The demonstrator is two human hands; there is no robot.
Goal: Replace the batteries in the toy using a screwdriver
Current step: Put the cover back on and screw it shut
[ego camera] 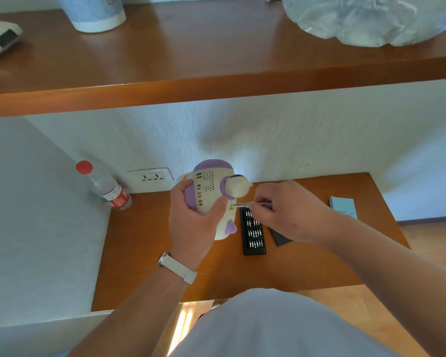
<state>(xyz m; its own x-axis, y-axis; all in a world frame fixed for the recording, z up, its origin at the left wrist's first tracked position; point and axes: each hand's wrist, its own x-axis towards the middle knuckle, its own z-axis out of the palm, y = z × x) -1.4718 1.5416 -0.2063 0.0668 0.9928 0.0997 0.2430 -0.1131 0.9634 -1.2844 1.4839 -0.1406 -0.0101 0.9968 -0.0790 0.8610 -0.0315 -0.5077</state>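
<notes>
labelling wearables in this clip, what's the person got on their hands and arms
No sleeve or glove shows on either arm. The left hand has a watch at its wrist, with a white strap and a silvery case. The right hand shows no ring, band or watch.

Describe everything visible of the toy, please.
The toy looks like cream plastic with purple trim, with vent slots, a dotted grille and a rounded cream knob on a purple collar. The left hand grips it above the table, while the screwdriver in the right hand meets a small recess in its shell.
</notes>
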